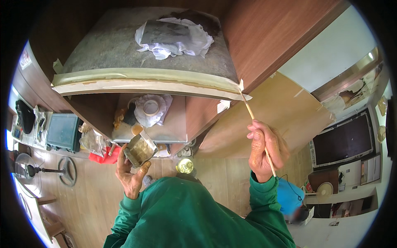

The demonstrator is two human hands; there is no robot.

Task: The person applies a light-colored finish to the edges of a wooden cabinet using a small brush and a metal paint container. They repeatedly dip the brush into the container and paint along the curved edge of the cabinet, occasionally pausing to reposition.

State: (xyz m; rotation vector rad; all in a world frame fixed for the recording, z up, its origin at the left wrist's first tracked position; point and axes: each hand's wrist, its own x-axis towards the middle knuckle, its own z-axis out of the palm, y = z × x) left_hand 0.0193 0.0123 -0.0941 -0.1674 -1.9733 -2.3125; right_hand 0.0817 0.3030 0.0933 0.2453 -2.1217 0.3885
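My right hand (pixel 268 152) grips a thin wooden-handled paintbrush (pixel 249 108). Its tip meets the right end of the shelf edge, close to the upright brown panel (pixel 264 45). Pale masking tape (pixel 144 73) runs along that edge, with a narrow brownish strip between the taped bands. Lower down, my left hand (pixel 131 175) holds a small square dark container (pixel 141 149) by its sides, its inside coated tan. On the grey shelf top (pixel 95 45) lies a crumpled white cloth (pixel 202 41) with a dark flat sheet (pixel 165 32) on it.
Below, a lower shelf (pixel 175 120) bears a white cloth with a round tape roll (pixel 150 108). A large tan board (pixel 264 120) spreads at the right. Left are a teal case (pixel 64 131), a red bag (pixel 103 156) and a fan (pixel 31 170). A yellowish can (pixel 185 165) stands below.
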